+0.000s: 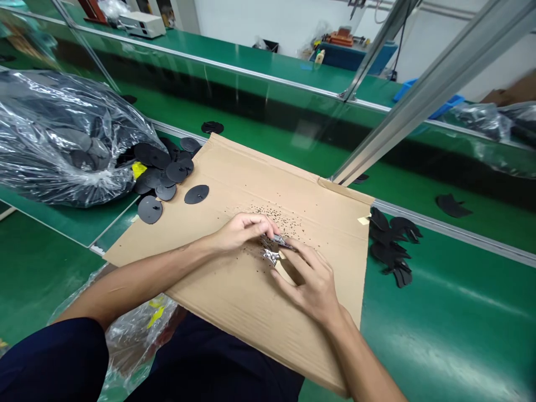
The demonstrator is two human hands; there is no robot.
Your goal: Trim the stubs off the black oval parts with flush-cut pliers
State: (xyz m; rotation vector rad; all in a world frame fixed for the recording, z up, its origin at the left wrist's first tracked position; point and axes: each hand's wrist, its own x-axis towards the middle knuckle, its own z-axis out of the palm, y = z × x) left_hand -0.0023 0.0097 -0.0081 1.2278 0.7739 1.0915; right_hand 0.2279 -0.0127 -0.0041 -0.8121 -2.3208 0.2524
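Observation:
Close over a cardboard sheet (234, 290), my left hand (247, 230) pinches a thin dark plastic piece (281, 241), seen almost edge-on between my hands. My right hand (312, 279) is curved around a pair of nippers (271, 257), with its fingers and thumb spread apart over the handles. The metal jaws point left, just below the dark piece, and most of the handles are hidden. The right fingertips are at the right end of the dark piece; whether they touch it I cannot tell. Tiny black scraps (288, 223) lie scattered on the cardboard around my hands.
Black oval discs (149, 209) spill from a large clear plastic bag (75, 139) at the left. Black curved pieces (393, 240) are piled on the green table (460, 324) at the right. A metal post (410, 95) slants up behind the cardboard.

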